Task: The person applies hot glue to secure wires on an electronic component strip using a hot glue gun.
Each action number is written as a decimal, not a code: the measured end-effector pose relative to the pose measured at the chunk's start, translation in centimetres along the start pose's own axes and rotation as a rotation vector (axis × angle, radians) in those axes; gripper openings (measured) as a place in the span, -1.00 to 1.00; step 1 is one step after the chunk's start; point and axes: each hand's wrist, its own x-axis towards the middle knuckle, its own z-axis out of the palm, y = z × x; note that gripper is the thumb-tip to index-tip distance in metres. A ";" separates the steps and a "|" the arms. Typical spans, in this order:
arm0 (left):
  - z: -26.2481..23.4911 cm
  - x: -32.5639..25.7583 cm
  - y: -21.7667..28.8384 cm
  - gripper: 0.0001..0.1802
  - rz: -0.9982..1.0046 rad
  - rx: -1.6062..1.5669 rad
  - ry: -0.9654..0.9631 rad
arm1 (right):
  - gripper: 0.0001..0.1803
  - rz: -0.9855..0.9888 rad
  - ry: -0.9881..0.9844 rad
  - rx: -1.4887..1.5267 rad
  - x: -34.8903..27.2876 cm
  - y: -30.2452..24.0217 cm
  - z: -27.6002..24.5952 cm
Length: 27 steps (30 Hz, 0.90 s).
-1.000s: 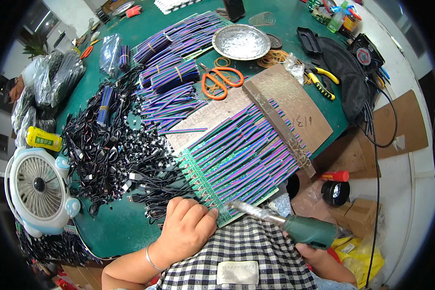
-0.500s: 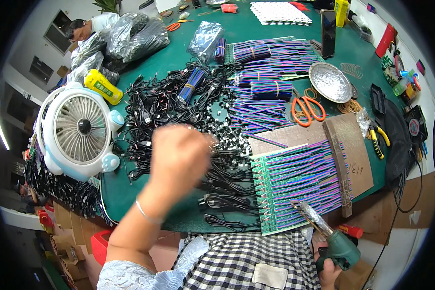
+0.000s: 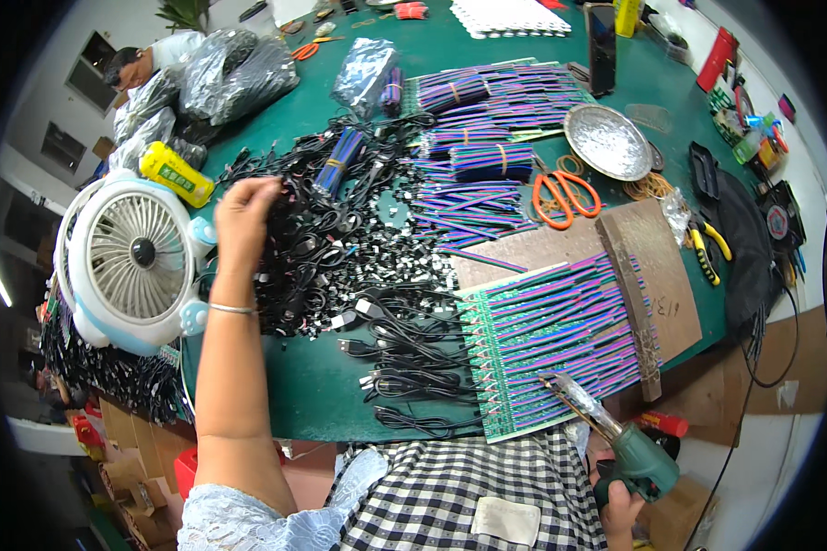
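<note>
My left hand (image 3: 241,220) is over the left side of a tangled heap of black cables (image 3: 317,253). Its fingers are pinched together at the cables, and what is between them is hidden. Low on the right, my right hand (image 3: 620,508) grips the handle of a green soldering gun (image 3: 648,459). The gun's metal tip points up and left, over the strips on a green circuit board panel (image 3: 487,367). Rows of multicoloured flat wires (image 3: 570,321) run across the panel, under a wooden bar (image 3: 630,308). Several coiled black cables (image 3: 423,381) reach the panel's left edge.
A white and blue fan (image 3: 142,253) and a yellow bottle (image 3: 176,174) stand at the left. Orange scissors (image 3: 565,197), a metal dish (image 3: 611,142) and yellow-handled pliers (image 3: 708,250) lie to the right. Across the table sits a person (image 3: 142,69) behind grey plastic bags (image 3: 234,78).
My left hand has moved left and away from me, over the left part of the cable heap. The view has shifted slightly; my right hand still holds the soldering gun at the panel.
</note>
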 end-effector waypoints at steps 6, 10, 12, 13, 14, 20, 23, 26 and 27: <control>-3.0 4.3 2.0 -0.72 -0.074 -0.922 0.084 | -0.32 0.079 -0.018 0.202 0.7 -2.4 2.5; -1.2 1.5 10.5 -0.69 -0.007 -0.588 -0.250 | -0.36 0.047 -0.029 0.209 0.8 -2.1 2.7; 0.3 -2.6 15.1 -0.77 0.081 -0.371 -0.564 | -0.41 0.099 -0.048 0.224 0.8 -2.4 2.5; 0.9 -4.4 17.5 -0.84 -0.043 -0.208 -0.722 | -0.41 0.098 -0.026 0.223 0.7 -2.5 2.4; 1.6 -6.0 19.1 -0.70 0.115 -0.043 -0.864 | -0.41 0.106 -0.046 0.229 0.8 -2.6 2.4; 5.0 -12.9 19.4 -0.79 0.547 -0.010 -1.016 | -0.43 0.111 -0.052 0.243 0.9 -2.5 2.4; 5.3 -14.3 18.8 -0.80 0.595 -0.071 -0.976 | -0.43 0.092 -0.052 0.237 1.0 -2.6 2.1; 5.0 -15.2 18.7 -0.77 0.647 -0.094 -0.955 | -0.43 0.088 -0.060 0.209 1.1 -2.7 2.0; 5.0 -15.4 18.7 -0.74 0.663 -0.074 -0.959 | -0.45 0.089 -0.051 0.218 1.1 -2.7 2.1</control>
